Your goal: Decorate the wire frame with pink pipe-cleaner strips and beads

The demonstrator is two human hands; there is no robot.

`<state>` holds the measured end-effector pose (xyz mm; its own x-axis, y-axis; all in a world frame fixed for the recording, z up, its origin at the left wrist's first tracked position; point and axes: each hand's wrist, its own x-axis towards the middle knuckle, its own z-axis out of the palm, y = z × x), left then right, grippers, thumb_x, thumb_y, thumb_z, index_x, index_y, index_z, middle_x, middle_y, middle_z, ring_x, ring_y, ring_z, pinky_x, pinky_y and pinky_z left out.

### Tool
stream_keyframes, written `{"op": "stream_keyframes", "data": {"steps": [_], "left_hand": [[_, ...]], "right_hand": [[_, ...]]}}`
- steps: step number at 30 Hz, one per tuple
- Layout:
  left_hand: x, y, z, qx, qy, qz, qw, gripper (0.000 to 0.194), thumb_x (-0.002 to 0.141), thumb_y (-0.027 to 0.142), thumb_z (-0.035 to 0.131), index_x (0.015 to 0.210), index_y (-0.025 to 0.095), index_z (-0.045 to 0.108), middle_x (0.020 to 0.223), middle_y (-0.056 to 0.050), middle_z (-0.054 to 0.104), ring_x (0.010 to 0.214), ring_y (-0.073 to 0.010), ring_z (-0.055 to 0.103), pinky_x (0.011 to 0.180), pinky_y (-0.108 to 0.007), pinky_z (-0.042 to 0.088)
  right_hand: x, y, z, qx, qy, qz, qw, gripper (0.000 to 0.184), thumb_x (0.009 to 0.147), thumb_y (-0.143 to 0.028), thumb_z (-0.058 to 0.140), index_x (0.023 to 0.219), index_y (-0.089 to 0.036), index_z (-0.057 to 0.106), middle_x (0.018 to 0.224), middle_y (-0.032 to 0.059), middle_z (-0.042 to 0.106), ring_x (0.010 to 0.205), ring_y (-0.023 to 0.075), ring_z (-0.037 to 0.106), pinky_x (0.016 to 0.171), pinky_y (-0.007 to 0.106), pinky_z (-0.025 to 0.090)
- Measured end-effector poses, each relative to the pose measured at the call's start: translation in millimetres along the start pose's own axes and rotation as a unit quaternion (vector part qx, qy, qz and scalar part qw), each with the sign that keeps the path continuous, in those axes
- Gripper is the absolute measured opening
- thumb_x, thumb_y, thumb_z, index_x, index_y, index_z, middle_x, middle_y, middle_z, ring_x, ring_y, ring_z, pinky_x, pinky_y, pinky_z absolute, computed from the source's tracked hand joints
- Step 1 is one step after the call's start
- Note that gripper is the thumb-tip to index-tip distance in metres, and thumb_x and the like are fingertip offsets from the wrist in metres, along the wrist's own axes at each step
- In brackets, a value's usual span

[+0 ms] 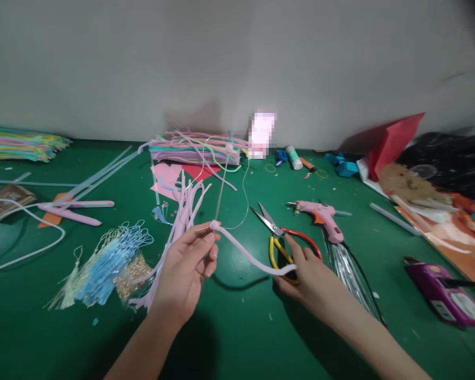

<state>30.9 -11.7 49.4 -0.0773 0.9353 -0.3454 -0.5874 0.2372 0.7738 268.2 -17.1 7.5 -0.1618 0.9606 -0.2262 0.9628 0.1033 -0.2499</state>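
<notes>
My left hand [190, 264] pinches a pale pink pipe cleaner [247, 253] near its end, where it is wound in a small knot at the foot of a thin upright stem [220, 195]. From the fingertips the pipe cleaner curves down to the right, and its other end meets my right hand [311, 274]; whether it is held there I cannot tell. The fingers of that hand close over the handles of a pair of scissors [275, 227], one red and one yellow, with the blades parted on the table. Thin wire [245, 195] loops around the stem.
Behind lies a bundle of pipe cleaners [198, 153], beside a blurred bright screen [262, 134]. Loose pink pipe cleaners [186, 211], blue tassels [106, 269] and a bag of beads [132, 274] are left. A pink glue gun [320, 214] and a purple device [445, 293] lie right.
</notes>
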Motion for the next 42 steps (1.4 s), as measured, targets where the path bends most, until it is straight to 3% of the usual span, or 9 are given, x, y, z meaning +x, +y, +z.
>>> {"op": "stream_keyframes", "data": {"steps": [4,9,14,23,28,30,35,38,42], "left_hand": [[-0.8,-1.0,2.5,-0.013,-0.011,0.008,1.0,0.019,0.075,0.018,0.078,0.093,0.014,0.074,0.078,-0.001,0.062,0.059,-0.0051,0.053,0.04,-0.01,0.038],[-0.9,-0.6,2.2,-0.034,0.003,-0.006,0.999,0.018,0.075,0.021,0.079,0.09,0.014,0.072,0.077,0.0,0.06,0.059,-0.0047,0.052,0.042,-0.011,0.038],[-0.6,1.3,1.7,-0.048,0.003,-0.015,0.999,0.019,0.074,0.022,0.08,0.089,0.014,0.071,0.074,0.001,0.058,0.058,-0.0047,0.051,0.041,-0.011,0.037],[1.5,-2.3,2.7,-0.015,0.007,0.024,1.0,0.021,0.072,0.024,0.081,0.089,0.015,0.071,0.074,0.001,0.061,0.057,-0.0054,0.052,0.041,-0.012,0.038],[0.2,-2.6,2.7,0.007,0.013,0.033,0.999,0.024,0.073,0.027,0.081,0.093,0.016,0.072,0.073,0.001,0.06,0.056,-0.0054,0.052,0.04,-0.011,0.039],[-0.3,-2.6,2.3,0.017,0.012,0.033,0.999,0.026,0.075,0.028,0.08,0.097,0.017,0.072,0.07,0.002,0.058,0.056,-0.005,0.051,0.04,-0.011,0.038],[-0.6,-3.3,2.9,0.042,0.017,0.051,0.998,0.023,0.074,0.031,0.081,0.092,0.019,0.074,0.066,0.003,0.056,0.054,-0.0063,0.05,0.036,-0.012,0.037],[-0.7,-2.8,3.5,0.051,0.02,0.058,0.997,0.024,0.073,0.033,0.081,0.09,0.017,0.075,0.065,0.002,0.056,0.055,-0.0076,0.05,0.036,-0.013,0.037],[-0.5,-2.1,2.4,0.019,0.02,0.035,0.999,0.025,0.073,0.035,0.08,0.087,0.015,0.075,0.067,0.001,0.058,0.055,-0.0066,0.049,0.039,-0.013,0.038]], "right_hand": [[3.6,-14.6,-7.2,0.039,-0.008,0.04,0.998,0.06,0.075,-0.034,0.06,0.129,-0.009,0.05,0.111,0.0204,0.066,0.092,0.0326,0.068,0.075,0.041,0.052],[-14.5,-7.4,4.8,0.271,0.057,0.077,0.958,0.032,0.073,-0.029,0.056,0.103,-0.02,0.054,0.092,0.0063,0.071,0.076,0.0204,0.07,0.067,0.029,0.053],[-48.0,-12.2,16.3,0.354,0.074,0.058,0.931,0.031,0.088,-0.04,0.052,0.114,-0.023,0.048,0.1,0.0064,0.068,0.093,0.0206,0.069,0.076,0.029,0.056],[-43.3,10.0,23.2,0.129,0.139,-0.015,0.982,0.025,0.098,-0.035,0.038,0.108,-0.022,0.057,0.097,0.0088,0.059,0.088,0.0237,0.058,0.077,0.041,0.052],[-33.2,16.1,27.0,-0.042,0.23,-0.039,0.971,0.034,0.091,-0.023,0.046,0.122,-0.012,0.054,0.109,0.0186,0.055,0.095,0.0311,0.056,0.08,0.047,0.049],[-29.2,17.4,22.7,-0.079,0.223,-0.051,0.97,0.046,0.086,-0.021,0.051,0.129,-0.009,0.049,0.111,0.0206,0.056,0.099,0.0336,0.056,0.081,0.048,0.049],[-19.7,18.8,0.3,-0.069,0.061,-0.034,0.995,0.065,0.076,-0.018,0.056,0.14,-0.013,0.042,0.096,0.0142,0.062,0.087,0.0297,0.064,0.072,0.039,0.052],[-19.5,13.9,-8.6,-0.017,-0.017,-0.041,0.999,0.06,0.074,-0.017,0.055,0.133,-0.015,0.049,0.096,0.0115,0.061,0.086,0.0266,0.065,0.073,0.037,0.052],[-29.1,10.0,3.7,0.058,0.102,-0.045,0.992,0.042,0.076,-0.021,0.055,0.118,-0.018,0.054,0.104,0.0118,0.06,0.09,0.0257,0.065,0.075,0.037,0.054]]}}
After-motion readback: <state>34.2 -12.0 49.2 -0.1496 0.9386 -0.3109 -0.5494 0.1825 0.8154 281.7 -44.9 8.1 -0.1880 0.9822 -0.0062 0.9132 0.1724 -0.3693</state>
